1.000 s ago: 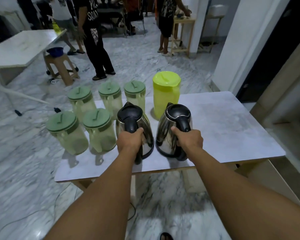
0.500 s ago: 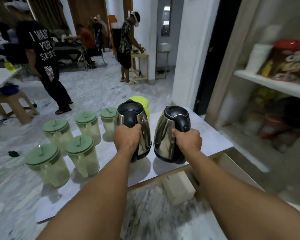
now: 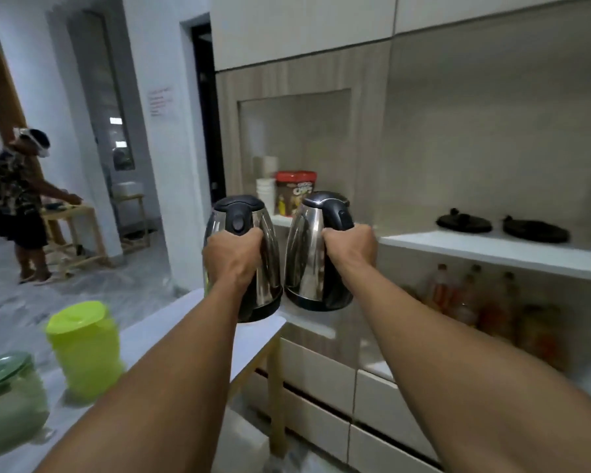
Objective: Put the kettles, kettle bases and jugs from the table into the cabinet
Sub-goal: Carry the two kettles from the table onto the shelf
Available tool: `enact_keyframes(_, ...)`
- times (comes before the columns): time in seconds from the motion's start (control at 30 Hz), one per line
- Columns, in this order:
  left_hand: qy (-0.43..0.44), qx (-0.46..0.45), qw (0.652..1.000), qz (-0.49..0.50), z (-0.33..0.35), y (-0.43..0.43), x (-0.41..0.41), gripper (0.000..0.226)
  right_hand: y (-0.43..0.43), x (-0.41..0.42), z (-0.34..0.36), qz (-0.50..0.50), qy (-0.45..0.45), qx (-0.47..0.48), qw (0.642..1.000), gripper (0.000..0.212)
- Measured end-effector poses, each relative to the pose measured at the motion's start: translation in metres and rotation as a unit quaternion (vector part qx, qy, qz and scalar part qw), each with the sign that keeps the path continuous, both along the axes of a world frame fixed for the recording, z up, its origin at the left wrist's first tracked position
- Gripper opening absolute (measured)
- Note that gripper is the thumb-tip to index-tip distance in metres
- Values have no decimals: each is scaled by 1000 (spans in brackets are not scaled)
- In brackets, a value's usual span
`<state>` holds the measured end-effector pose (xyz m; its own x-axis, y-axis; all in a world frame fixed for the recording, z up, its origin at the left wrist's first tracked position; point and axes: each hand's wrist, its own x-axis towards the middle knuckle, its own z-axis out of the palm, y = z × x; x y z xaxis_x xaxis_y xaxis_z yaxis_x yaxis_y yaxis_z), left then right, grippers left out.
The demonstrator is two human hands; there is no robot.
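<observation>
My left hand (image 3: 233, 257) grips the black handle of a steel kettle (image 3: 268, 261), and my right hand (image 3: 350, 245) grips the handle of a second steel kettle (image 3: 304, 254). Both kettles hang in the air side by side, above the table's right corner and in front of the cabinet. Two black round kettle bases (image 3: 464, 222) (image 3: 535, 230) lie on the cabinet's white shelf (image 3: 492, 249) to the right. A yellow-green jug (image 3: 84, 349) and a green-lidded clear jug (image 3: 9, 401) stand on the table (image 3: 253, 346) at lower left.
The shelf's left nook holds a red tub (image 3: 294, 192) and stacked white cups (image 3: 266, 194). Bottles (image 3: 475, 298) fill the shelf below, with white drawers (image 3: 321, 373) underneath. A person (image 3: 21, 206) stands at a wooden stand far left, beside a white pillar.
Both kettles have been lifted off the table and carried right and up toward the cabinet. My view has swung right, so most jugs have left the frame and the shelf now shows.
</observation>
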<state>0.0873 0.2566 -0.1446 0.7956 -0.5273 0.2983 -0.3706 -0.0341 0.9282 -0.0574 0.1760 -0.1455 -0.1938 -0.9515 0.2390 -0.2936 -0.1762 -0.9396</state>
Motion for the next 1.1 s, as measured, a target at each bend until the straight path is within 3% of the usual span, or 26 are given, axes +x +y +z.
enact_keyframes(0.2, 50, -55, 985, -157, 41, -81, -100, 44, -27, -118, 48, -125, -7, -37, 991, 14)
enact_keyframes(0.47, 71, -79, 962, -252, 84, -180, -242, 45, -93, -266, 82, -276, -35, -69, 958, 30)
enact_keyframes(0.83, 21, -79, 961, -265, 98, -310, -372, 24, -204, -385, 94, -302, -14, -117, 946, 13)
enact_keyframes(1.1, -1, -61, 959, -278, 89, -426, -395, 30, -309, -415, 84, -307, -11, -99, 946, 4)
